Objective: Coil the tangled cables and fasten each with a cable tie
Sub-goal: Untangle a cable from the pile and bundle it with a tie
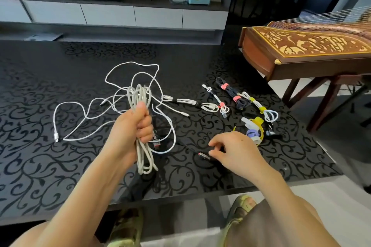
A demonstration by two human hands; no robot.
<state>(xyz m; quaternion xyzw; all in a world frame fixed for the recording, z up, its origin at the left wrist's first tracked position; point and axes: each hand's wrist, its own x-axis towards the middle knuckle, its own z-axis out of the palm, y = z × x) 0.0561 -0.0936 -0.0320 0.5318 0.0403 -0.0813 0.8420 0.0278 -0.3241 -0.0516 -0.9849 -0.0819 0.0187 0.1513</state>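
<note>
Our left hand [138, 124] is clenched around a coil [140, 96] of pale cable. It holds the coil upright over the black patterned table [40, 166], with loops standing above the fist and more hanging below it.

At four o'clock from the coil, our right hand [234, 150] sits low over the table. Its fingers are curled, and the thumb and forefinger pinch the plug end of a thin black cable [203, 155], which lies on the table and runs off toward ten o'clock.

Loose white cables [120, 102] sprawl across the table from nine to twelve o'clock of the coil, and one ends in a metal plug [56, 136] far out at nine o'clock.

Just beside the right hand at one o'clock is a heap of cable ties [254, 130] in yellow, lilac and white. Beyond them four bundles lie tied:
- a white bundle [190, 103] with black ties
- a small white bundle [217, 100] with a pink tie
- a dark bundle [230, 94] with pink ties
- a white bundle [259, 105] with yellow ties

A wooden string instrument [301, 50] stands past the table at two o'clock.
</note>
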